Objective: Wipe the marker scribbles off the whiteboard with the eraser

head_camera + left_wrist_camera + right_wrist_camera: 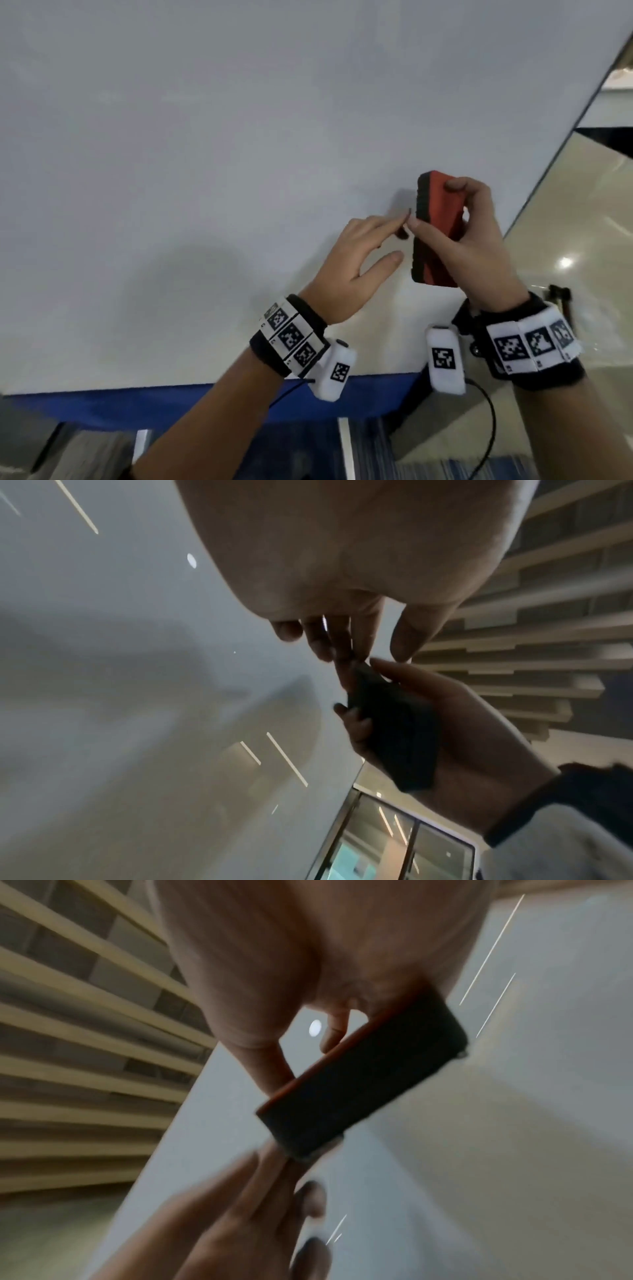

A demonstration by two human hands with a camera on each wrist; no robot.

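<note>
A large whiteboard point(205, 171) fills most of the head view; I see no marker scribbles on the part that shows. My right hand point(472, 240) grips a red eraser point(442, 219) with a black felt side, held upright just in front of the board's lower right area. The eraser point(359, 1085) shows its dark felt in the right wrist view, and it appears dark point(394, 731) in the left wrist view. My left hand point(359, 253) is beside it with fingers stretched out, the fingertips point(400, 222) touching the eraser's left edge near my right thumb.
The board's blue lower frame point(171, 401) runs along the bottom, with metal stand legs point(344, 445) below. To the right is the board's edge point(565, 144), then glossy floor point(565, 240). A black cable point(491, 421) hangs from my right wristband.
</note>
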